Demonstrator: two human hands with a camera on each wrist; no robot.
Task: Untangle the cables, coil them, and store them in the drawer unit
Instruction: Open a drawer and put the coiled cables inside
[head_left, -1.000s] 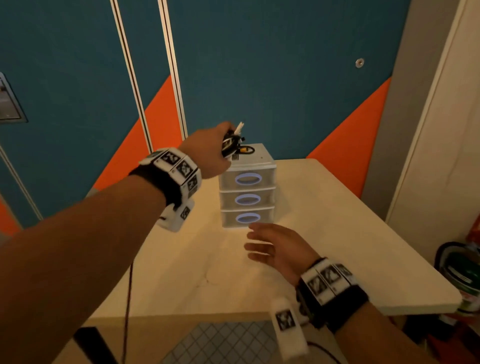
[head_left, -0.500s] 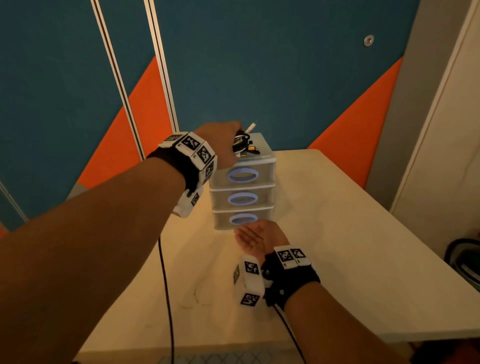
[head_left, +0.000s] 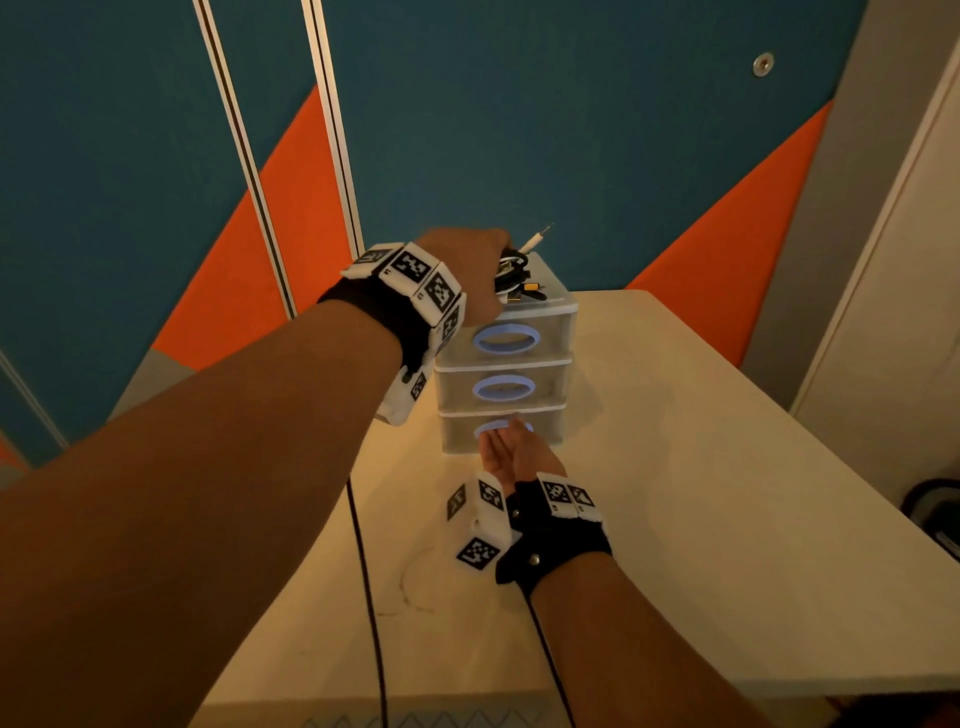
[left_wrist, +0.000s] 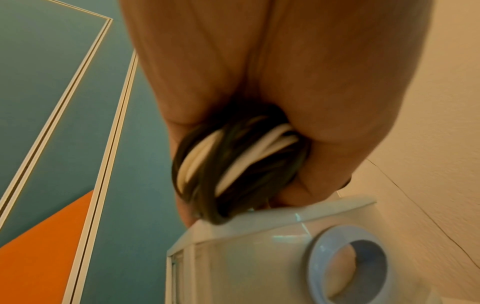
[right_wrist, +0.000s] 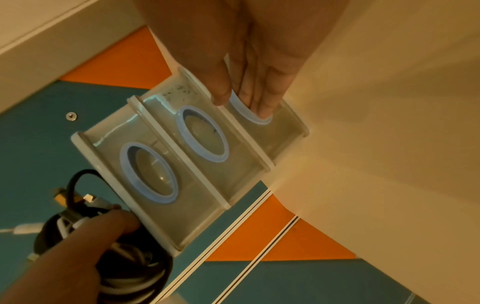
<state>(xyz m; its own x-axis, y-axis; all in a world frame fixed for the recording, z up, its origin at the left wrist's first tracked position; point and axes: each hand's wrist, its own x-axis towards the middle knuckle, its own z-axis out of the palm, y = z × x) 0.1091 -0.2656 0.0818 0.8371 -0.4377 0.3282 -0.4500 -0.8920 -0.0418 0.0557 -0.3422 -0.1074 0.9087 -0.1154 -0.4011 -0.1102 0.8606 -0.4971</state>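
On top of the drawer unit (head_left: 506, 364), toward its 10 o'clock corner, the left hand (head_left: 462, 270) has its grip curled tight round a coiled bundle of cables (left_wrist: 233, 160), black and white strands wound together. The bundle rests against the unit's top edge, a white plug and a yellow-tipped connector sticking out at the far side. Down at the unit's 6 o'clock, the right hand (head_left: 511, 454) is turned palm up, its fingers (right_wrist: 257, 96) straight and pressed together, their tips hooked into the blue ring handle (right_wrist: 249, 112) of the bottom drawer. All three drawers sit flush with the frame. The unit stands on the pale table (head_left: 727, 493), close to the teal and orange wall (head_left: 571, 130). Two thin black leads (head_left: 363, 571) trail from the wrist bands toward the near edge.
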